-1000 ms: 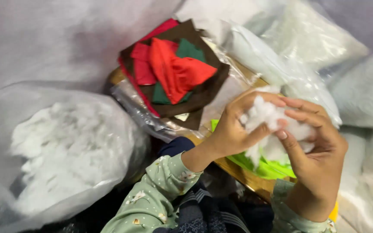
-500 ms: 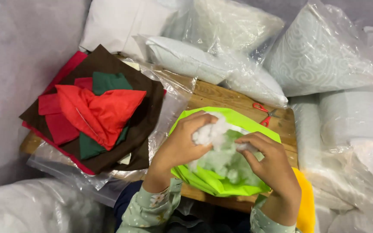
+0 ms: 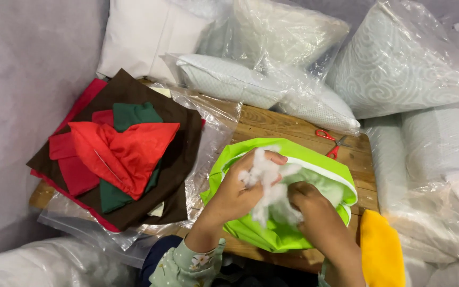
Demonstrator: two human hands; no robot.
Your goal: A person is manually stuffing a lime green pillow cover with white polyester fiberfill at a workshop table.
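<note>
I see L hand (image 3: 240, 191) clenched on white stuffing (image 3: 266, 175) at the mouth of the green cover (image 3: 272, 239), mid tabletop (image 3: 293, 127); R hand (image 3: 309, 204) grips stuffing inside. Red scissors (image 3: 331, 142) near back edge; fabric stack (image 3: 118, 154) crowds left.

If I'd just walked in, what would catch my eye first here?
Probably the bright green cover in the middle of the wooden table, with both hands at its opening: the left hand grips white stuffing and the right hand presses into it. To the left lies a pile of red, green and brown fabric; bagged pillows crowd the back.
</note>
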